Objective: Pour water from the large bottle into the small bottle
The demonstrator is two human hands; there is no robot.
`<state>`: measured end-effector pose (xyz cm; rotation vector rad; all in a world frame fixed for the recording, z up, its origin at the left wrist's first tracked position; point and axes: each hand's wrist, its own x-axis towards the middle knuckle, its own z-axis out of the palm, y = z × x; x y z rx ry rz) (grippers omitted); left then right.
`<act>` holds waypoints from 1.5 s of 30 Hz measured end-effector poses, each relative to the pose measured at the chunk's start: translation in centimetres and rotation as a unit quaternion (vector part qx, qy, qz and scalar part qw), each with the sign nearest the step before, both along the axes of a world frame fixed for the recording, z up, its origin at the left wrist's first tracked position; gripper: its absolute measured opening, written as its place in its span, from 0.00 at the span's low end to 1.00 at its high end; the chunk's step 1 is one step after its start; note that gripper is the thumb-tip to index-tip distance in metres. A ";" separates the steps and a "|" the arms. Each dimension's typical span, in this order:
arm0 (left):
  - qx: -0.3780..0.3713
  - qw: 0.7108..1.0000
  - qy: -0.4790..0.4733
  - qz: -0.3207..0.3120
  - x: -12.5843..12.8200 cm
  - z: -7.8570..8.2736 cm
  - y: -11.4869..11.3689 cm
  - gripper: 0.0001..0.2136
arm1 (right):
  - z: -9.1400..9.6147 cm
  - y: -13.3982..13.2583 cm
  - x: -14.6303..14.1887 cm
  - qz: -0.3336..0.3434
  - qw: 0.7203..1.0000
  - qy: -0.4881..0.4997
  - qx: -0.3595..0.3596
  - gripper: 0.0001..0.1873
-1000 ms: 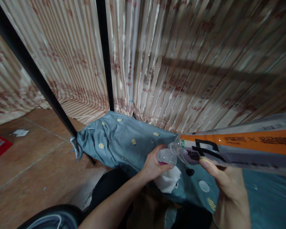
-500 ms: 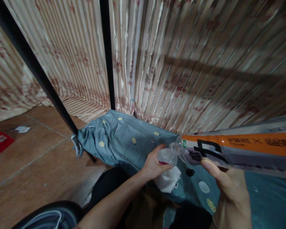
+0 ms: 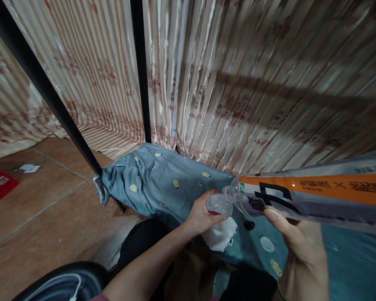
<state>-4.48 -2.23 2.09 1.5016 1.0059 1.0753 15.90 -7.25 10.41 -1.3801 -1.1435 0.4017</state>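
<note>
My left hand (image 3: 200, 214) is closed around a small clear container (image 3: 218, 203) with a pinkish-red patch low on it. My right hand (image 3: 301, 240) grips a large clear plastic bottle (image 3: 303, 196) with an orange and pale purple label. The bottle lies nearly level, its neck pointing left with its mouth at the top of the small container. Whether liquid is flowing between them I cannot tell. Below the hands, a white cloth or tissue (image 3: 219, 236), a small black object (image 3: 249, 225) and a whitish disc (image 3: 267, 243) rest on the blue-green fabric (image 3: 188, 184).
Striped curtains (image 3: 238, 83) hang behind the fabric-covered surface. Dark posts, one slanting (image 3: 50, 96) and one upright (image 3: 141, 75), stand at left. A red box (image 3: 0, 182) and white paper (image 3: 28, 168) lie on the brown tiled floor (image 3: 50, 196). A round black object (image 3: 62, 282) is at lower left.
</note>
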 end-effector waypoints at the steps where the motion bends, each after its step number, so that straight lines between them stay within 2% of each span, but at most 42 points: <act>1: -0.001 1.000 0.001 0.000 0.0 0.0 0.0 0.31 | 0.0 0.0 0.0 0.012 1.000 -0.008 0.003 0.27; 5: -0.003 1.000 0.002 0.001 0.1 -0.1 0.1 0.30 | -0.3 -0.1 0.2 0.041 0.997 -0.060 -0.003 0.19; 12: -0.003 1.000 -0.002 0.000 0.3 0.0 0.0 0.29 | -0.3 -0.2 0.2 0.043 0.997 -0.063 0.008 0.19; 31: -0.004 1.000 -0.022 -0.003 0.3 -0.4 0.2 0.29 | -1.8 -0.3 1.0 0.043 0.998 -0.029 0.020 0.19; 38: -0.005 1.000 -0.020 -0.003 0.2 -0.4 0.2 0.29 | -1.5 -0.4 0.7 0.009 0.999 -0.017 0.028 0.22; 42: -0.001 1.000 -0.029 -0.005 0.2 -0.4 0.2 0.28 | -1.3 -0.4 0.5 0.027 0.999 -0.017 -0.005 0.21; 45: -0.003 1.000 -0.025 -0.003 0.2 -0.4 0.2 0.29 | -1.2 -0.4 0.5 0.017 1.000 -0.009 0.010 0.22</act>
